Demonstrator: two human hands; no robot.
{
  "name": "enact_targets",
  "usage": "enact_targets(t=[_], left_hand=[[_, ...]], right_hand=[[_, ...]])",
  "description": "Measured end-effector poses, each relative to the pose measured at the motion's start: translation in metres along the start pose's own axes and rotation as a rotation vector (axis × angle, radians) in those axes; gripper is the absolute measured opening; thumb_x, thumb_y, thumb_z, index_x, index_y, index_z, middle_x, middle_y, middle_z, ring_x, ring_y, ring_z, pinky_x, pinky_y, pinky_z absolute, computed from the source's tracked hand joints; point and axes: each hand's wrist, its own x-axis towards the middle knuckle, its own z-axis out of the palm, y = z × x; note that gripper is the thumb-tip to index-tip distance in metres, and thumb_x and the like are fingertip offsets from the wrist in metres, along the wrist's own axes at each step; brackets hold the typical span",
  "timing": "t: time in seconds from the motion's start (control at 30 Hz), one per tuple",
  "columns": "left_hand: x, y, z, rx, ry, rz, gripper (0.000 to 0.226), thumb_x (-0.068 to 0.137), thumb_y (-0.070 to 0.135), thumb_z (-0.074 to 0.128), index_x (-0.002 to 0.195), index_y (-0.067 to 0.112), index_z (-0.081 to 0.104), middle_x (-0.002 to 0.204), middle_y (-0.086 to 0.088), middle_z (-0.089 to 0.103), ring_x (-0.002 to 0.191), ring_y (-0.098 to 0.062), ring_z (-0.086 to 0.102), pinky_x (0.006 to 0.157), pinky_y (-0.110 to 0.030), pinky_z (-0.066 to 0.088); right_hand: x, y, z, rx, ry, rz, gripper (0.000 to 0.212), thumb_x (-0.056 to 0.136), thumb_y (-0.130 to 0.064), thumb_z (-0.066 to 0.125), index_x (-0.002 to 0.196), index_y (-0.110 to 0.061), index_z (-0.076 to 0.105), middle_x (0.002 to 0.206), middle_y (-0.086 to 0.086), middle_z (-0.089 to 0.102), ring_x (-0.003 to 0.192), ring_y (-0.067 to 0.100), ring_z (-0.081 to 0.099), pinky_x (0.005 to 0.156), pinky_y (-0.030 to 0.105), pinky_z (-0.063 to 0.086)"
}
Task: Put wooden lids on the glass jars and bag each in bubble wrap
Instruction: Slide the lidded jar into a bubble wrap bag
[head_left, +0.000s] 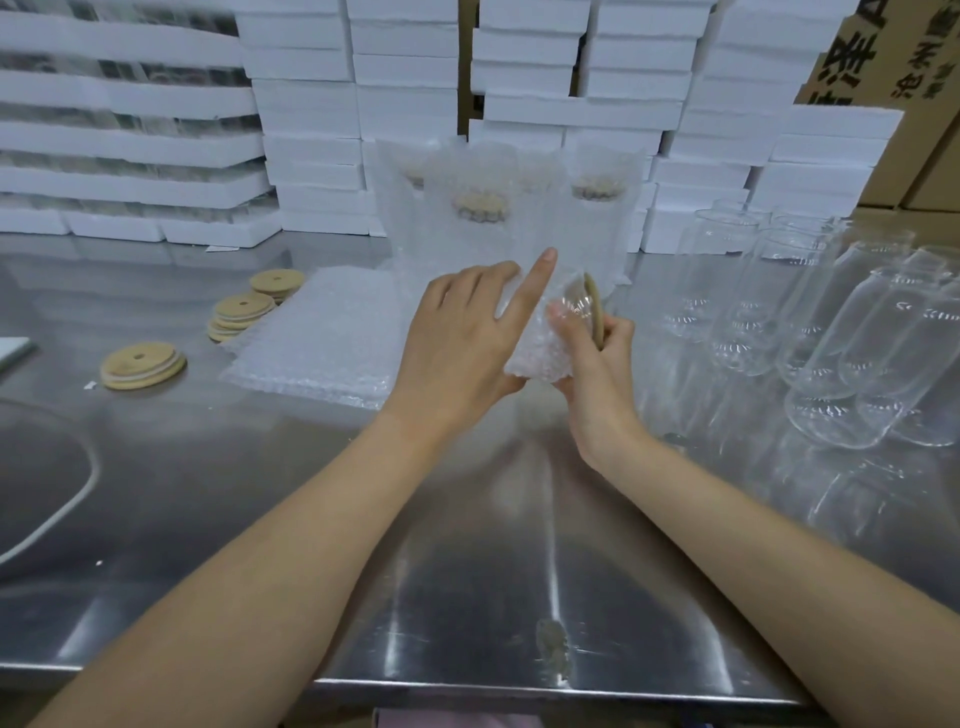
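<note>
Above the steel table (467, 571) I hold a glass jar tilted on its side, partly inside a bubble wrap bag (540, 343). Its wooden lid (593, 306) points to the right. My left hand (462, 338) grips the bag from the left, index finger stretched up. My right hand (597, 358) holds the jar at the lid end. Several bagged jars (478, 218) with lids stand upright behind. Bare glass jars (852, 353) crowd the right side. Loose wooden lids (143, 365) and small lid stacks (243, 314) lie at the left, beside a pile of flat bubble bags (322, 343).
White foam boxes (311, 130) are stacked along the back, with cardboard cartons (883, 52) at the far right. A white cable (67, 499) curves over the table's left side. The table's front edge runs just below my forearms.
</note>
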Motion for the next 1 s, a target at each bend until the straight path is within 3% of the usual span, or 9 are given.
enact_targets(t=[0.33, 0.43, 0.53, 0.6, 0.7, 0.8, 0.87, 0.93, 1.0], left_hand=[[0.001, -0.002, 0.002, -0.040, 0.083, -0.024, 0.089, 0.064, 0.034, 0.075, 0.144, 0.010, 0.041, 0.121, -0.013, 0.061, 0.105, -0.031, 0.060, 0.086, -0.041, 0.045], [0.002, 0.001, -0.002, -0.340, 0.046, -0.307, 0.111, 0.059, 0.044, 0.080, 0.150, 0.012, 0.025, 0.130, -0.008, 0.055, 0.114, -0.025, 0.053, 0.086, -0.035, 0.044], [0.004, 0.003, -0.005, -0.787, 0.089, -0.645, 0.118, 0.058, 0.055, 0.081, 0.150, 0.027, 0.013, 0.137, 0.014, 0.042, 0.119, 0.006, 0.038, 0.086, -0.006, 0.036], [0.006, 0.002, -0.003, -1.065, 0.133, -0.790, 0.112, 0.059, 0.051, 0.083, 0.145, 0.024, 0.017, 0.130, 0.019, 0.041, 0.116, 0.012, 0.042, 0.089, 0.002, 0.034], [0.009, -0.001, -0.002, -1.424, 0.123, -0.974, 0.108, 0.053, 0.053, 0.078, 0.137, 0.014, 0.023, 0.123, 0.002, 0.057, 0.114, -0.011, 0.059, 0.100, -0.032, 0.047], [0.014, 0.003, -0.014, -1.775, 0.013, -1.089, 0.131, 0.041, 0.064, 0.083, 0.147, 0.014, 0.025, 0.140, -0.010, 0.050, 0.126, -0.027, 0.053, 0.106, -0.050, 0.040], [0.012, 0.004, -0.021, -1.839, -0.062, -1.116, 0.107, 0.053, 0.074, 0.073, 0.141, 0.018, 0.047, 0.138, -0.008, 0.054, 0.126, -0.023, 0.054, 0.104, -0.044, 0.043], [0.010, 0.001, -0.016, -1.782, -0.076, -1.063, 0.050, 0.088, 0.064, 0.046, 0.101, 0.026, 0.076, 0.104, 0.000, 0.074, 0.098, -0.011, 0.069, 0.078, -0.025, 0.056], [0.007, -0.002, -0.008, -1.723, -0.119, -1.008, 0.053, 0.100, 0.051, 0.028, 0.087, 0.029, 0.074, 0.081, 0.010, 0.075, 0.076, -0.003, 0.071, 0.058, -0.016, 0.054]], right_hand=[[-0.005, -0.001, 0.004, -0.015, -0.062, -0.064, 0.071, 0.056, -0.064, 0.070, 0.108, -0.028, 0.038, 0.124, 0.000, 0.052, 0.115, 0.009, 0.057, 0.103, 0.039, 0.047], [0.001, -0.013, 0.001, -0.021, -0.123, -0.217, 0.047, 0.072, -0.047, 0.068, 0.108, -0.029, 0.044, 0.109, -0.011, 0.054, 0.089, -0.012, 0.058, 0.082, 0.015, 0.047], [0.006, -0.023, -0.003, 0.161, -0.093, -0.375, 0.021, 0.084, -0.024, 0.059, 0.102, -0.018, 0.049, 0.098, -0.001, 0.052, 0.080, 0.000, 0.062, 0.075, 0.023, 0.050], [0.009, -0.024, -0.006, 0.214, -0.008, -0.453, 0.017, 0.086, -0.020, 0.057, 0.101, -0.017, 0.049, 0.098, 0.002, 0.050, 0.083, 0.007, 0.062, 0.072, 0.025, 0.052], [0.016, -0.015, -0.012, 0.017, -0.002, -0.388, 0.026, 0.084, -0.032, 0.059, 0.108, -0.024, 0.052, 0.109, -0.002, 0.052, 0.095, 0.004, 0.057, 0.081, 0.024, 0.049], [0.018, -0.003, -0.013, -0.116, -0.252, -0.104, 0.049, 0.078, -0.061, 0.059, 0.120, -0.037, 0.055, 0.130, -0.010, 0.056, 0.121, 0.004, 0.052, 0.109, 0.038, 0.039], [0.015, 0.004, -0.012, -0.154, -0.396, 0.009, 0.083, 0.066, -0.079, 0.060, 0.136, -0.036, 0.050, 0.144, -0.008, 0.050, 0.135, 0.012, 0.044, 0.116, 0.052, 0.028], [0.013, 0.011, -0.012, -0.172, -0.469, 0.057, 0.105, 0.056, -0.089, 0.062, 0.144, -0.036, 0.042, 0.148, -0.009, 0.047, 0.139, 0.015, 0.040, 0.116, 0.055, 0.026], [0.013, 0.014, -0.014, -0.209, -0.509, 0.013, 0.090, 0.061, -0.087, 0.060, 0.139, -0.044, 0.047, 0.145, -0.011, 0.050, 0.138, 0.014, 0.043, 0.116, 0.053, 0.028]])
